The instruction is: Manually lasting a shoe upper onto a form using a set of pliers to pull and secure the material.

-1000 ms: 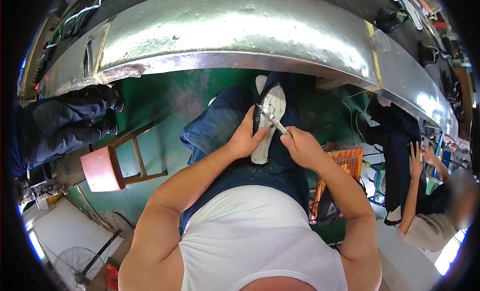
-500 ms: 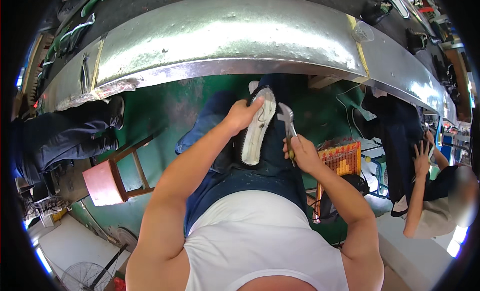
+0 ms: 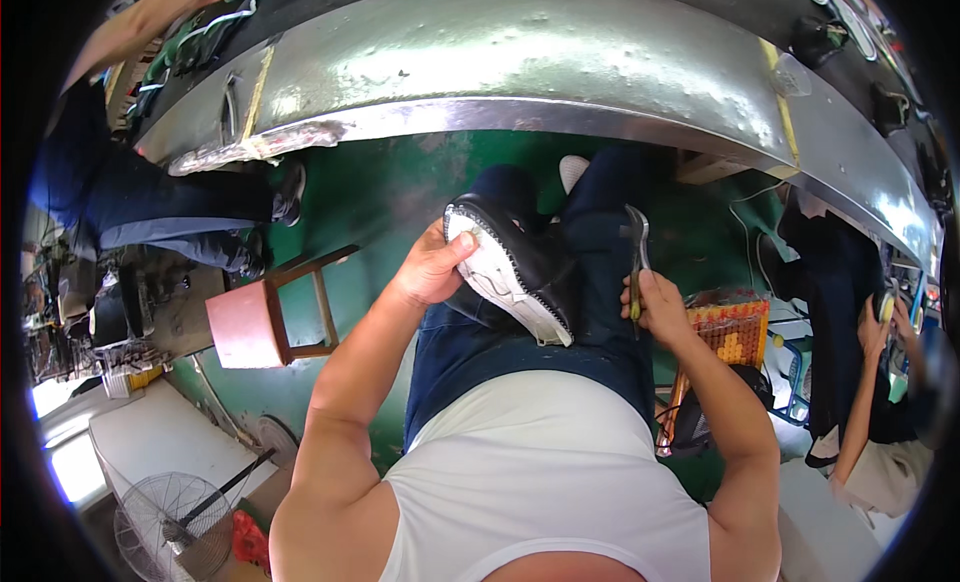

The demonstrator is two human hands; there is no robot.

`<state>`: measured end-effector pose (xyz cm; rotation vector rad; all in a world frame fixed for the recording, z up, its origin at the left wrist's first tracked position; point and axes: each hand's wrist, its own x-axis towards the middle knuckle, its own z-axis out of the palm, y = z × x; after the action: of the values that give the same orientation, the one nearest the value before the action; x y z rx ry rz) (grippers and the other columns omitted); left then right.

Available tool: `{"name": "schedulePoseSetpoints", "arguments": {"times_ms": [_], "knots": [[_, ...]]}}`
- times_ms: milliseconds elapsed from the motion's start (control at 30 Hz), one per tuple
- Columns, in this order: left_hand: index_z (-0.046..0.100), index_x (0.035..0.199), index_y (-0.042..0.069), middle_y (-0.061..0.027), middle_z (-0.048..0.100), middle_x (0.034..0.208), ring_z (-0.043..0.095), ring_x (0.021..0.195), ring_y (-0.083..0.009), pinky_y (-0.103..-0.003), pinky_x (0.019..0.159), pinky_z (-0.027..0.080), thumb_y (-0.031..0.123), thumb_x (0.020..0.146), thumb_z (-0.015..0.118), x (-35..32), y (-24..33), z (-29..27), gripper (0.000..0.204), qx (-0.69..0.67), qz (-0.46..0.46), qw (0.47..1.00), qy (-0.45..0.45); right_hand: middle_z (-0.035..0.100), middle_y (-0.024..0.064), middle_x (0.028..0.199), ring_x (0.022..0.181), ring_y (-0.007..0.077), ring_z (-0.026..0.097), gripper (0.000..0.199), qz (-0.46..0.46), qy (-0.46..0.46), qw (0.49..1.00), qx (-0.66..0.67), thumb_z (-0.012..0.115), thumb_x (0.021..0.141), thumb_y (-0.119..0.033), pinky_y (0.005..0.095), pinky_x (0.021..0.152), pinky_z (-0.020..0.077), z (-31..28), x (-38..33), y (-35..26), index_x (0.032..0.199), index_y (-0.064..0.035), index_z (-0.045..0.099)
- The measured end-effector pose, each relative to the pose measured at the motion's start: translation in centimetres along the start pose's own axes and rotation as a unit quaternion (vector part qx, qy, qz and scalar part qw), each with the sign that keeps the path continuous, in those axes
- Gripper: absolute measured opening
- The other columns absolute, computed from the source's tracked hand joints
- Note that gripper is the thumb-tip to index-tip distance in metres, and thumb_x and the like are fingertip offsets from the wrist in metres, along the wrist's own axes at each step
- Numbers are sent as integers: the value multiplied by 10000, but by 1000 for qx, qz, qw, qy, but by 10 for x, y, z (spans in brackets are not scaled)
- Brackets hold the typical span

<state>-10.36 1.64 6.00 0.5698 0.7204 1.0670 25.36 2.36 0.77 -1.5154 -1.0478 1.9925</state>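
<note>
A black shoe upper (image 3: 545, 267) with a pale, stitched underside (image 3: 497, 279) lies tilted over my thighs. My left hand (image 3: 430, 267) is closed on its toe end, the thumb pressed on the pale underside and the fingers hidden behind. Thread-like dark lines show on that underside. To the right of the shoe, my right hand (image 3: 657, 307) is wrapped round the handles of metal pincers (image 3: 639, 237). Their curved head points away from me and stands apart from the shoe.
Ahead runs a metal-covered bench (image 3: 520, 57). On the left are a pinkish stool (image 3: 245, 325), a standing person's legs (image 3: 170, 207) and a fan (image 3: 175, 527). A beaded seat cover (image 3: 730, 327) lies to the right, where a co-worker's hand (image 3: 873, 330) holds something.
The shoe has turned from underside up to tilted, baring its black side. My right hand and the pincers have moved apart from it. The view has shifted, and an arm shows at top left.
</note>
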Motion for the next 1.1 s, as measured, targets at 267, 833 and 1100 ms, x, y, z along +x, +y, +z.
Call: {"name": "schedulePoseSetpoints", "arguments": {"times_ms": [267, 833, 1100], "knots": [[532, 1296, -13, -142, 660, 1203, 643, 1102, -251, -409, 987, 497, 225, 897, 737, -7, 0, 2, 508, -5, -1, 999, 52, 626, 80, 853, 681, 143, 614, 490, -10, -3, 1000, -21, 422, 1054, -439, 275, 629, 493, 2, 4, -1, 1085, 26, 574], [350, 1494, 66, -168, 497, 1442, 504, 1310, -333, -544, 1088, 407, 795, 865, 404, 38, 81, 85, 964, -126, 143, 982, 7, 666, 111, 781, 674, 182, 652, 354, -385, 143, 862, -299, 531, 1016, -299, 309, 663, 518, -19, -7, -157, 1082, 45, 584], [477, 1420, 111, -153, 589, 1328, 612, 1144, -323, -448, 916, 523, 882, 814, 288, 84, 29, 55, 999, -95, 80, 992, 2, 657, 179, 993, 910, 389, 644, 427, -411, 345, 614, -578, 593, 942, -423, 484, 759, 511, -59, 64, -235, 1121, -35, 590]]}}
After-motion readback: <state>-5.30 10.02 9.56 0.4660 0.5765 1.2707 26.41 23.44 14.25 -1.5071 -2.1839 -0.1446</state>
